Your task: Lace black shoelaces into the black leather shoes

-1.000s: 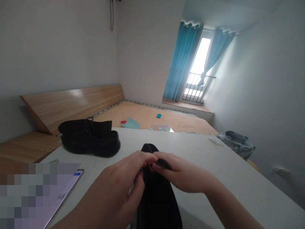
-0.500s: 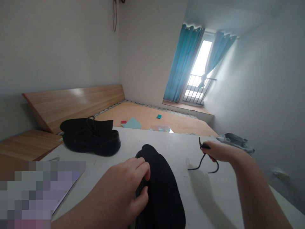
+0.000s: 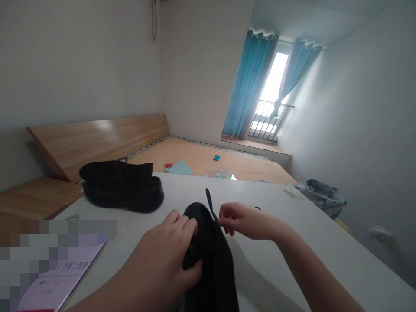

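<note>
Head view: the left hand wraps around a black shoe, its fingers curled over the upper and gripping it firmly against the worktop. The right hand is just beside the shoe, its thumb and fingers nearly closed at the black lace, whose tip stands up above the shoe. Whether they have hold of it, I cannot tell. This looks like lacing in progress; the next move calls for drawing the lace firmly through. The hands hide the eyelets, and the shoe runs off the bottom edge. A matching black shoe lies farther off on the worktop.
</note>
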The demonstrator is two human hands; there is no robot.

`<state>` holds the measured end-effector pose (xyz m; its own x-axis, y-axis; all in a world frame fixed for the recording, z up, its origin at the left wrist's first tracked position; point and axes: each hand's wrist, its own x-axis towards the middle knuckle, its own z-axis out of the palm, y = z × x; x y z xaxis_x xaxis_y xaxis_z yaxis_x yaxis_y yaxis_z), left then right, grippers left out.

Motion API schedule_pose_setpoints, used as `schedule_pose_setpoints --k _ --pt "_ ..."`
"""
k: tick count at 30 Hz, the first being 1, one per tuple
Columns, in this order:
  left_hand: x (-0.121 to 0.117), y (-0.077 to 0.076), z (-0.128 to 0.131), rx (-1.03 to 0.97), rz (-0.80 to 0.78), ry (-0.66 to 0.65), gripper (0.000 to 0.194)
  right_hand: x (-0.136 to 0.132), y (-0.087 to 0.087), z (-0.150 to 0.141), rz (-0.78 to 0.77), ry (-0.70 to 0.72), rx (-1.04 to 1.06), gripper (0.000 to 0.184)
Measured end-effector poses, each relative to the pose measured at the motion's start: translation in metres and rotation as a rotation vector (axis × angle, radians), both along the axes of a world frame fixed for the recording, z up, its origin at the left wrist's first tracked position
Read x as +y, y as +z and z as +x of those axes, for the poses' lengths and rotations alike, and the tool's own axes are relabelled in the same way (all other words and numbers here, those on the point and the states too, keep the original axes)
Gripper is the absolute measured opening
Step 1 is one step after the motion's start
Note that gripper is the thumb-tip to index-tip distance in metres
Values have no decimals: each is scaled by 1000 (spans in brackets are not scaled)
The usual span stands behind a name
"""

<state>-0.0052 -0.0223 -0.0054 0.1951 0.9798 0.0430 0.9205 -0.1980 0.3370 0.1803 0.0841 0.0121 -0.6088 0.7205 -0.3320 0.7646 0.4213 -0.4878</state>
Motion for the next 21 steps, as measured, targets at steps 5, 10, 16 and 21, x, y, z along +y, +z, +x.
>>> schedule_pose_setpoints --k 5,10,16,21 --pt "5 -2 0 13 132 -44 21 2 -4 1 -137 -12 45 43" --pt "11 -5 -5 121 184 -142 34 -6 -3 -1 -358 49 -103 57" --pt "8 -6 -4 63 143 -62 35 6 -4 9 77 6 -398 42" --pt "6 1 0 -43 10 -20 34 9 -31 5 237 -146 -593 72"
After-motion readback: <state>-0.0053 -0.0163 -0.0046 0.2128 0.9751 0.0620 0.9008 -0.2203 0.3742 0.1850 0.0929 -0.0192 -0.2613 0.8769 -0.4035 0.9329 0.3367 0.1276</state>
